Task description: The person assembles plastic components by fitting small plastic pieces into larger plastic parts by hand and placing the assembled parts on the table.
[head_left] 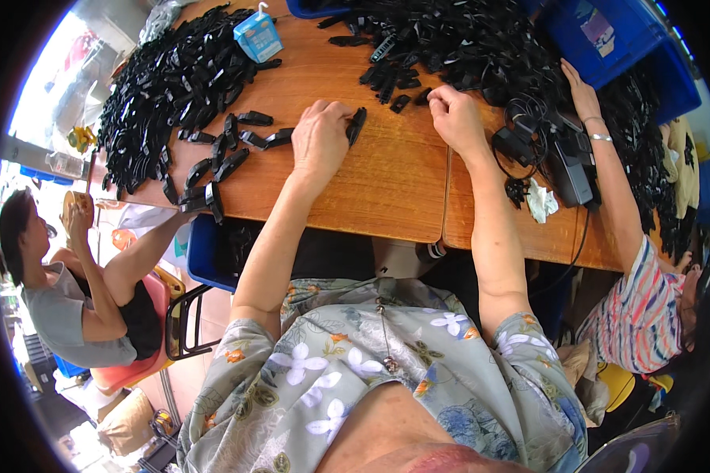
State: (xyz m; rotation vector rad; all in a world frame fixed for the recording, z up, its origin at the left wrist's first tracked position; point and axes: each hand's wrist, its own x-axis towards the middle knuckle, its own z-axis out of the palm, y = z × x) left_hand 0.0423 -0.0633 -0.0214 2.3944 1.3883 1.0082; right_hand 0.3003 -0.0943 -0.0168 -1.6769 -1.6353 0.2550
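My left hand point(322, 135) is closed round a slim black plastic piece point(357, 126), which stands out past its fingertips over the wooden table. My right hand point(456, 120) is curled in a pinch, with a small black plastic piece point(423, 97) at its fingertips. Another small black piece point(400, 103) lies between the two hands. To the left of my left hand, several longer black pieces point(230, 164) lie loosely spread, and one of them point(278, 138) reaches almost to the wrist. What kind of part these are I cannot make out.
Big heaps of black pieces lie at the far left point(173, 87) and far middle point(457, 47). A blue drink carton point(258, 36) stands by the left heap. Cables point(521, 134), a white tissue point(541, 201) and blue bins point(607, 35) are right. People sit on both sides.
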